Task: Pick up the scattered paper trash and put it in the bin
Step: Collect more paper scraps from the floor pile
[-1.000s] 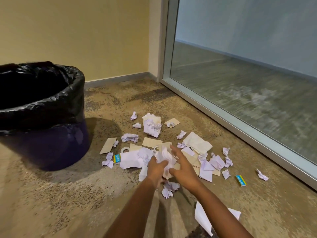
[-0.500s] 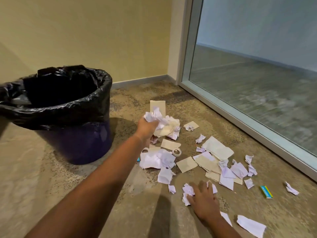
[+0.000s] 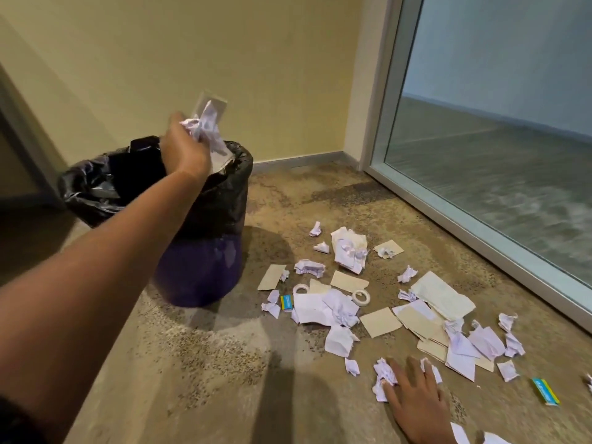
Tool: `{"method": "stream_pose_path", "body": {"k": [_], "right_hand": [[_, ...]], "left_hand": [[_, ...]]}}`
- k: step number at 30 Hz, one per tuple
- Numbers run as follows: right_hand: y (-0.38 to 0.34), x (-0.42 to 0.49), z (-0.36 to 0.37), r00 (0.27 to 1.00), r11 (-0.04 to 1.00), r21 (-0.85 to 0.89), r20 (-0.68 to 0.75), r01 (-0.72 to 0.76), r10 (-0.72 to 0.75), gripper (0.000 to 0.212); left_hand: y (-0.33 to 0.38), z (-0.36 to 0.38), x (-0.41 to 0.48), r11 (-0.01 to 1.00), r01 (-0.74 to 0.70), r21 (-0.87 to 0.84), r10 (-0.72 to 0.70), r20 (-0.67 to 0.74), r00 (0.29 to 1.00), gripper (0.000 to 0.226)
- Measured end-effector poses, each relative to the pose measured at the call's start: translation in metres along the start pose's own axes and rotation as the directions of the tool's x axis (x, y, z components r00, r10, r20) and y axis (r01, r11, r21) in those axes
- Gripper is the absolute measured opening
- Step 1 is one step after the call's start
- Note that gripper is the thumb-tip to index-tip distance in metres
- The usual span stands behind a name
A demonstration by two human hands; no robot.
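My left hand grips a bunch of crumpled white paper and holds it over the open mouth of the purple bin, which is lined with a black bag. Low on the floor, my right hand lies flat with spread fingers on small crumpled scraps. Several paper balls, torn sheets and tan cards lie scattered on the carpet to the right of the bin.
Two white tape rolls and two small blue-yellow packets lie among the scraps. A glass wall with a metal frame runs along the right. A yellow wall stands behind the bin.
My left hand has carried the paper bunch up and left from above the pile to over the bin. My right hand has stayed flat on the floor scraps.
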State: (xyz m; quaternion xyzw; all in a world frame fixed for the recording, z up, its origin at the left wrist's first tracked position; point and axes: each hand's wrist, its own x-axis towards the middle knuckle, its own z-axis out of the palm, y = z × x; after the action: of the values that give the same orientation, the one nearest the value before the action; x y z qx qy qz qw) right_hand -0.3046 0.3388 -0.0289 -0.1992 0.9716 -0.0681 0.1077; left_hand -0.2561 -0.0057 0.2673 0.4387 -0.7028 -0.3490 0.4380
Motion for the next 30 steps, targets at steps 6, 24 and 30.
{"method": "stream_pose_path", "body": {"k": [6,24,30], "right_hand": [[-0.002,-0.001,-0.004,0.999,0.998,0.052,-0.042,-0.032,0.035,0.049],[0.038,-0.014,-0.029,0.982,0.973,0.195,-0.119,-0.124,0.149,0.04],[0.093,-0.041,-0.039,0.928,0.895,0.245,0.084,-0.372,0.362,0.07]], "left_hand": [[-0.045,-0.019,0.007,0.941,0.141,0.306,-0.176,0.09,0.98,0.051],[-0.079,0.068,-0.159,0.208,-0.929,0.306,0.459,0.808,0.369,0.065],[-0.109,0.11,-0.241,0.543,-0.738,0.4,-0.052,0.893,0.447,0.06]]}}
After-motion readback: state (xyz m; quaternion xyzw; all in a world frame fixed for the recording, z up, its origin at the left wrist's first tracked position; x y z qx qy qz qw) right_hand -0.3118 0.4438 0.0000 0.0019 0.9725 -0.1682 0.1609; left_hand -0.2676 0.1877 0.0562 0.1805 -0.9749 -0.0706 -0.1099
